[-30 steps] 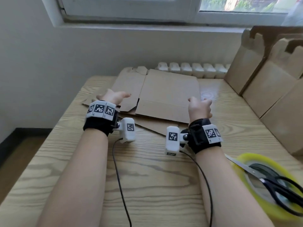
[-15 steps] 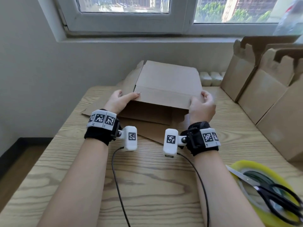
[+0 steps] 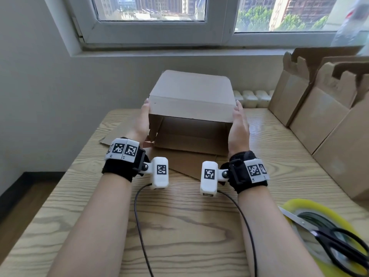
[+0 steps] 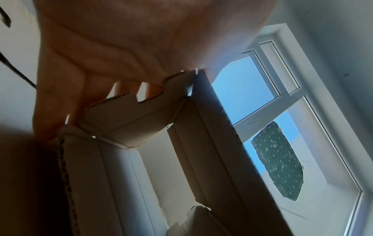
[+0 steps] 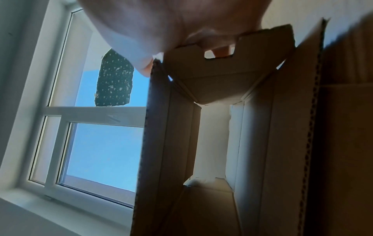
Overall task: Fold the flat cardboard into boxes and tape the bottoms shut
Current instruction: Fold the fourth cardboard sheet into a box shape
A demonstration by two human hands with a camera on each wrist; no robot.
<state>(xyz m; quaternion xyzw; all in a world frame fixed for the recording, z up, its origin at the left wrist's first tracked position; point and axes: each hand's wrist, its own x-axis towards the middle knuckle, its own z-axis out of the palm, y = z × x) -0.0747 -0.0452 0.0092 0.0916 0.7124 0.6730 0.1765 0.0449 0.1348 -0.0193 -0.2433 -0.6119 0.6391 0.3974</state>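
A brown cardboard box [image 3: 189,100] is opened into a rectangular sleeve and held above the table, its open end facing me. My left hand [image 3: 142,118] presses flat on its left side and my right hand [image 3: 238,124] on its right side, fingers straight along the walls. In the left wrist view, my left hand [image 4: 121,47] lies against the notched side flap of the box [image 4: 212,143]. The right wrist view shows my right hand [image 5: 161,24] behind the side flap of the box [image 5: 252,127]. More flat cardboard [image 3: 185,164] lies on the table under it.
A yellow tape roll [image 3: 295,206] with black-handled scissors [image 3: 339,246] on it sits at the front right of the wooden table [image 3: 179,226]. Several folded boxes [image 3: 319,126] stand along the right side. A window and wall lie beyond the far edge.
The sheet that lay flat has been lifted and opened into a sleeve. Both hands moved from its near edge to its two sides and rose with it.
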